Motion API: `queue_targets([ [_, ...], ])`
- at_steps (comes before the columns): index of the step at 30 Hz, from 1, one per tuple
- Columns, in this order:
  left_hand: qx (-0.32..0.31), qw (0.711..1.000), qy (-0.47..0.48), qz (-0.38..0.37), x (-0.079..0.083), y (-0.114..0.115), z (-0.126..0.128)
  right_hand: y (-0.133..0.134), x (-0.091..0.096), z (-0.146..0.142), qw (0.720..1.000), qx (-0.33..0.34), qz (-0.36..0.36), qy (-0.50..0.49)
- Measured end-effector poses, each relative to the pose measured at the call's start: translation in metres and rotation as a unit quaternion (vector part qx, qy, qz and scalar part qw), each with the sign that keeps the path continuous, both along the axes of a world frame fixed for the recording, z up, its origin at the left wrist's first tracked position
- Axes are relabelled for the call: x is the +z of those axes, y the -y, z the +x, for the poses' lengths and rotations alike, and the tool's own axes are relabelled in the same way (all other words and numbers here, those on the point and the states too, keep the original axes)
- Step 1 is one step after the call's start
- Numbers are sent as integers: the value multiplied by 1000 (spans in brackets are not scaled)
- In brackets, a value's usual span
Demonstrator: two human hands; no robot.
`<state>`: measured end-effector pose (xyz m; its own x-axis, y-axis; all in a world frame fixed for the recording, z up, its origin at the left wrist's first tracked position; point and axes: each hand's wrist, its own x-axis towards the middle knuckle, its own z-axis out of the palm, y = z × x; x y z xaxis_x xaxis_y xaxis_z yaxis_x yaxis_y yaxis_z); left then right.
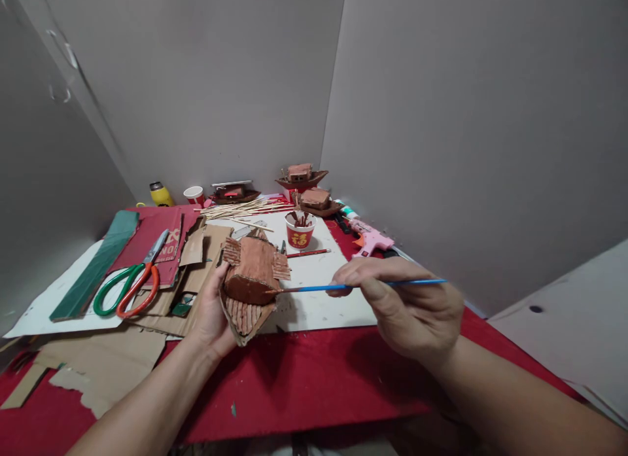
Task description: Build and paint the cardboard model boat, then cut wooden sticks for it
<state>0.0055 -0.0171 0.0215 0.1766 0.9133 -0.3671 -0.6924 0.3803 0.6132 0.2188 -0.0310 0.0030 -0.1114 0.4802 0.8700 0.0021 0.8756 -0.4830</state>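
I read a gold 福 on the paper cup (pixel 300 238) toward the far edge of the table (pixel 294 390); near its far left corner, red cardboard (pixel 152 226) shows "&" above white letters like "NO".

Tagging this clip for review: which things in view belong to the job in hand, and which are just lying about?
Part of the job:
model boat, held in the left hand
blue brush, in the right hand, tip at the boat
brown-smeared cup, probably the paint

Apparently just lying about:
scissors
pink glue gun
thin sticks
yellow bottle
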Motion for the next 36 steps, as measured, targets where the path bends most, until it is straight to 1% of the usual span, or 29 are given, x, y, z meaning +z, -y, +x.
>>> queue_targets([
  [3, 14, 1000, -9, -10, 0, 0, 0, -1, -2, 1, 999, 9, -29, 19],
  [6, 8, 1000, -11, -6, -1, -1, 0, 0, -2, 0, 1000, 13, -23, 9],
  [8, -2, 1000, -7, -3, -1, -1, 0, 0, -2, 0, 1000, 6, -12, -19],
  [10, -4, 1000, -4, -1, -2, -2, 0, -1, -2, 0, 999, -5, -17, -31],
  [13, 9, 1000, -14, -4, -3, -2, -2, -2, -4, -1, 999, -9, -36, -11],
  [15, 14, 1000, -26, -9, -5, -3, -4, -2, -5, -1, 999, 1, -36, -4],
  [19, 1, 999, -32, -1, -8, -4, -6, -1, -5, -1, 997, 11, -41, -60],
  [22, 4, 999, -32, 0, -11, -5, -9, -2, -5, 0, 992, -13, -48, -118],
  [25, 6, 1000, -25, -1, -14, -5, -12, -4, -5, -1, 987, -43, -58, -144],
  [32, -1, 1000, -19, 16, -17, -6, -15, -5, -7, -1, 991, -52, -61, -105],
  [36, 3, 1000, -13, 11, -17, -6, -16, -6, -7, -1, 989, -60, -53, -124],
])
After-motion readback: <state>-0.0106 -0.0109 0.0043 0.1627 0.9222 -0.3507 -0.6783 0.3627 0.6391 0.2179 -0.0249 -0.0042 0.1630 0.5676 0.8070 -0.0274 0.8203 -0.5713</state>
